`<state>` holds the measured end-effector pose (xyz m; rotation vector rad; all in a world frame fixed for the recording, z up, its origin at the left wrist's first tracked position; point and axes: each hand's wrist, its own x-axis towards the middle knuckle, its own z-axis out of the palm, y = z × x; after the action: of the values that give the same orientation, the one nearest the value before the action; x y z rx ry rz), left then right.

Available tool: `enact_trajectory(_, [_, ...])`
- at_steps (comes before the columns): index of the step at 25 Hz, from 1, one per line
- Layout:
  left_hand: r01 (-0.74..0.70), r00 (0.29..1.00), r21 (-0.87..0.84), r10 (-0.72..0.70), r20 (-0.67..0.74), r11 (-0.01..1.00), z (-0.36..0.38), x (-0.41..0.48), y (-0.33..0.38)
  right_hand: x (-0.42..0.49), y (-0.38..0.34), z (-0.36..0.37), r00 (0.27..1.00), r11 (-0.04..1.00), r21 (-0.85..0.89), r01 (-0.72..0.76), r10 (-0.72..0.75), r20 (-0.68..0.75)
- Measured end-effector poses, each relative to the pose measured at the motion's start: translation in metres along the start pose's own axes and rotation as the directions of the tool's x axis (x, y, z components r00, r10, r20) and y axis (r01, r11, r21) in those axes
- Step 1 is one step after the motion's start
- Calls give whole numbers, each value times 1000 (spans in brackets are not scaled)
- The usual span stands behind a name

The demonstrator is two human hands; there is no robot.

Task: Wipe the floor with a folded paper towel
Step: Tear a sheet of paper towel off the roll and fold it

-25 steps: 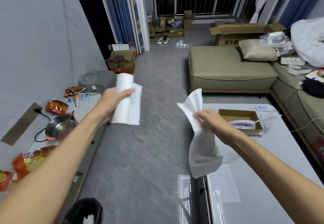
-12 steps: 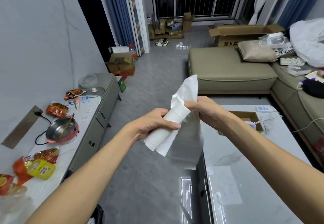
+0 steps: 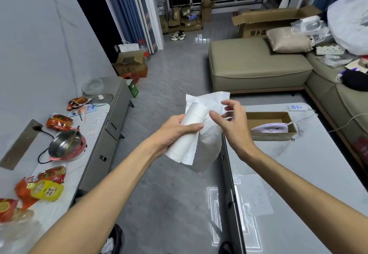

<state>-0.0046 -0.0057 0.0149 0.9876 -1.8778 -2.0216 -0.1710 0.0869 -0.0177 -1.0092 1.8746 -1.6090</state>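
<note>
My left hand (image 3: 175,132) grips a white paper towel roll (image 3: 194,114) held at a slant in the middle of the view. A torn-off paper towel sheet (image 3: 211,140) hangs loose behind the roll, pressed against it; its top edge sticks up above the roll. My right hand (image 3: 233,126) is just right of the sheet with its fingers spread, and holds nothing. Its fingertips are at or near the sheet; I cannot tell if they touch. The grey tiled floor (image 3: 169,184) lies below both hands.
A grey coffee table (image 3: 298,174) stands at the right and carries a cardboard box (image 3: 278,136) with an iron inside. On the left is a low sideboard (image 3: 111,118) with a pot (image 3: 63,146) and snack packets. A sofa (image 3: 256,64) is beyond, a black bin (image 3: 113,241) below.
My hands came together from apart. My right hand, which held the torn sheet, has let go and spread its fingers; the sheet now rests against the roll in my left hand.
</note>
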Motion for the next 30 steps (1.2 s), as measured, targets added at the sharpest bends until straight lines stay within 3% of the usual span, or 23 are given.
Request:
enact_trajectory(2, [5, 998, 11, -5, 56, 1000, 14, 6, -3, -2, 13, -7, 977, 985, 111, -129, 107, 185])
enact_trajectory(4, [-17, 995, 187, -2, 103, 982, 28, 11, -7, 2, 24, -19, 874, 924, 201, -326, 214, 436])
enact_trajectory(6, [-28, 995, 387, -10, 94, 922, 42, 22, -16, 5, 37, -32, 805, 905, 165, -392, 251, 538])
enact_trajectory(8, [28, 999, 432, -40, 19, 901, 54, 36, -32, 7, 54, -44, 807, 891, 164, -423, 288, 516])
enact_trajectory(10, [134, 981, 346, -75, -178, 929, 60, 54, -48, 10, 75, -58, 828, 868, 193, -458, 337, 448])
enact_trajectory(12, [163, 921, 331, -24, -388, 929, 62, 70, -62, 11, 105, -78, 834, 844, 183, -505, 422, 354])
enact_trajectory(14, [166, 866, 419, 71, -496, 893, 67, 85, -77, 8, 150, -101, 824, 828, 101, -551, 522, 220])
enact_trajectory(17, [170, 853, 573, 171, -493, 802, 81, 109, -104, -1, 239, -129, 824, 793, -289, -537, 566, 20])
enact_trajectory(20, [216, 874, 535, 82, -479, 817, 94, 138, -135, -6, 327, -142, 840, 651, -636, -415, 542, 6])
enact_trajectory(25, [108, 882, 608, 207, -424, 787, 104, 173, -186, -4, 446, -140, 853, 539, -805, -248, 515, 83])
enact_trajectory(30, [94, 896, 618, 205, -395, 781, 103, 182, -211, -10, 483, -135, 817, 462, -863, -203, 566, 110])
